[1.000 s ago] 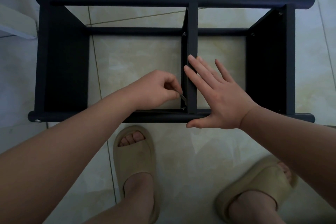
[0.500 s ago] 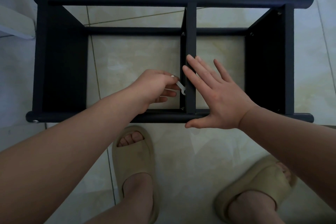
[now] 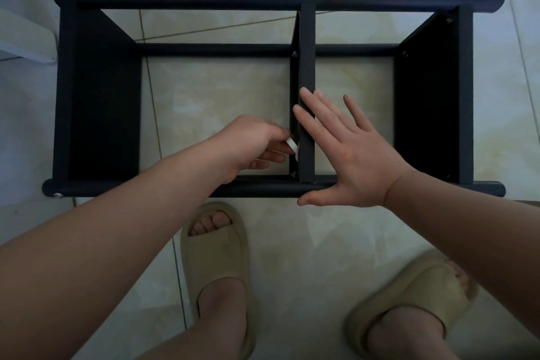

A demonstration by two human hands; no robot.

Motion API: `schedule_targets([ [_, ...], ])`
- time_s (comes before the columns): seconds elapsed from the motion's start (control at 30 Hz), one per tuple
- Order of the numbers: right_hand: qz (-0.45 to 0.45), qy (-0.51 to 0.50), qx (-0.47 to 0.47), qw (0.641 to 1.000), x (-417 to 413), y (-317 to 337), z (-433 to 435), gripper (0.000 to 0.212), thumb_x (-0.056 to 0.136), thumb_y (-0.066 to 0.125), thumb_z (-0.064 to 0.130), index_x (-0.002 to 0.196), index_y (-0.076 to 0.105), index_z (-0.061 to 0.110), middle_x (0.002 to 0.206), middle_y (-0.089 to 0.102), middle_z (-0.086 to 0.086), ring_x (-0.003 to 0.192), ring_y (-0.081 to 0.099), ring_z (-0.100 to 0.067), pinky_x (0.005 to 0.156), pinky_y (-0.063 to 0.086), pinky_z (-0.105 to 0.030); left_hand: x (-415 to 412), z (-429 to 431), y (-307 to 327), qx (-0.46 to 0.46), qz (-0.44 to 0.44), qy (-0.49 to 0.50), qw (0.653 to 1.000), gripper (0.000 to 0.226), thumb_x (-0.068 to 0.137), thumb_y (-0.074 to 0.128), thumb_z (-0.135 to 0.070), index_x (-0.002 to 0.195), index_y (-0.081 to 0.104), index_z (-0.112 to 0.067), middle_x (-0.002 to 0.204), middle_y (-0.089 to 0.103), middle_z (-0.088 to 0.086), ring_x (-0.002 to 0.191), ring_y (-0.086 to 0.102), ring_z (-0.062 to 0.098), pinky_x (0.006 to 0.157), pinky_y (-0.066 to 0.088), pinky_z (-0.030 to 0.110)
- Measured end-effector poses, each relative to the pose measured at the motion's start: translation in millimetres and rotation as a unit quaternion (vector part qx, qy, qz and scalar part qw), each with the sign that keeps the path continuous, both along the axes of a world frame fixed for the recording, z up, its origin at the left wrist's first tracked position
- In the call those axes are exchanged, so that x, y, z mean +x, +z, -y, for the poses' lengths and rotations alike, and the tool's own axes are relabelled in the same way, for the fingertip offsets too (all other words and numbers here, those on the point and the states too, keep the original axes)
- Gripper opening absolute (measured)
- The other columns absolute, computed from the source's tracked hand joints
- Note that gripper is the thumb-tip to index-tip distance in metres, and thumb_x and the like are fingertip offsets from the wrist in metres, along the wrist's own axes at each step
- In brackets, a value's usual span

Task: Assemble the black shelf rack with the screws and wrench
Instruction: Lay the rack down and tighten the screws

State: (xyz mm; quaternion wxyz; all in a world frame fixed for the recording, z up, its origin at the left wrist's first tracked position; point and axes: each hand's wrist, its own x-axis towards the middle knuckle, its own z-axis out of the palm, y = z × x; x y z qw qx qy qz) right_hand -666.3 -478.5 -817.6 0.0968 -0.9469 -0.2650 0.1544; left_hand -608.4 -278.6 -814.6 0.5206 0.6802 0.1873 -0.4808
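wrench at the middle divider

head view: black shelf rack (image 3: pixel 99 114) lying on pale floor tiles (image 3: pixel 292 257), open bays either side of centre divider (image 3: pixel 306 73). left hand (image 3: pixel 251 146) pinching small wrench (image 3: pixel 293 147) against divider's left edge, near lower screw (image 3: pixel 293 174). right hand (image 3: pixel 350 152) spread flat, pressing divider and front rail (image 3: pixel 263 188).

No readable text, label or number appears anywhere (the rack (image 3: pixel 187 0) is plain black).

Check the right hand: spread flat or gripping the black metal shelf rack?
Spread flat. The right hand lies open, fingers extended over the black metal shelf rack's centre divider bar, thumb along the near rail; nothing is grasped.
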Motion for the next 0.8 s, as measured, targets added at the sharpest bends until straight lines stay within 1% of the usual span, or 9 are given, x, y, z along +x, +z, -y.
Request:
schedule_targets([
  [0.13, 0.003, -0.001, 0.005, 1.000, 0.1, -0.2, 0.1, 0.125, 0.075, 0.041, 0.092, 0.162, 0.010, 0.008, 0.170, -0.003, -0.010, 0.158, -0.001, -0.026, 0.125, 0.007, -0.059, -1.3, 0.8, 1.0, -0.001, -0.006, -0.006, 1.000, 0.017, 0.097, 0.061, -0.027, 0.104, 0.070, -0.015, 0.083, 0.077, -0.002, 0.081, 0.072, 0.013, 0.073, 0.049, 0.029],
  [0.4, 0.001, -0.001, 0.002, 1.000, 0.5, 0.4, 0.4, 0.126, 0.075, 0.042, 0.092, 0.162, 0.009, 0.008, 0.170, -0.004, -0.010, 0.158, -0.003, -0.026, 0.125, 0.007, -0.059, -1.3, 4.0, 2.2, -0.018, -0.023, 0.012, 1.000, 0.013, 0.098, 0.060, -0.027, 0.097, 0.068, -0.017, 0.082, 0.076, -0.002, 0.077, 0.072, 0.011, 0.072, 0.049, 0.027],
  [0.57, 0.001, 0.000, -0.002, 1.000, 0.6, -0.7, 0.4, 0.126, 0.074, 0.042, 0.093, 0.163, 0.007, 0.009, 0.171, -0.006, -0.009, 0.158, -0.004, -0.025, 0.125, 0.006, -0.058, -2.6, 3.4, 3.3, -0.019, -0.031, -0.009, 0.999, 0.014, 0.099, 0.059, -0.025, 0.093, 0.067, -0.015, 0.076, 0.076, -0.003, 0.074, 0.071, 0.009, 0.073, 0.049, 0.026],
  [0.67, 0.003, -0.001, 0.002, 1.000, 0.3, -1.2, 0.6, 0.126, 0.074, 0.043, 0.092, 0.163, 0.008, 0.009, 0.171, -0.005, -0.009, 0.158, -0.003, -0.025, 0.125, 0.006, -0.059, -2.2, 1.1, 3.4, -0.028, -0.032, -0.022, 0.999, 0.017, 0.101, 0.056, -0.023, 0.091, 0.067, -0.014, 0.076, 0.076, -0.004, 0.076, 0.070, 0.009, 0.073, 0.048, 0.026],
  [0.8, 0.009, -0.001, 0.003, 1.000, 0.1, -1.4, 0.6, 0.126, 0.075, 0.042, 0.092, 0.163, 0.009, 0.009, 0.171, -0.004, -0.010, 0.158, -0.002, -0.026, 0.125, 0.007, -0.059, -0.6, -3.2, 1.7, -0.044, -0.032, -0.038, 0.998, 0.017, 0.102, 0.054, -0.019, 0.092, 0.067, -0.013, 0.078, 0.076, -0.003, 0.072, 0.069, 0.007, 0.067, 0.050, 0.021],
])
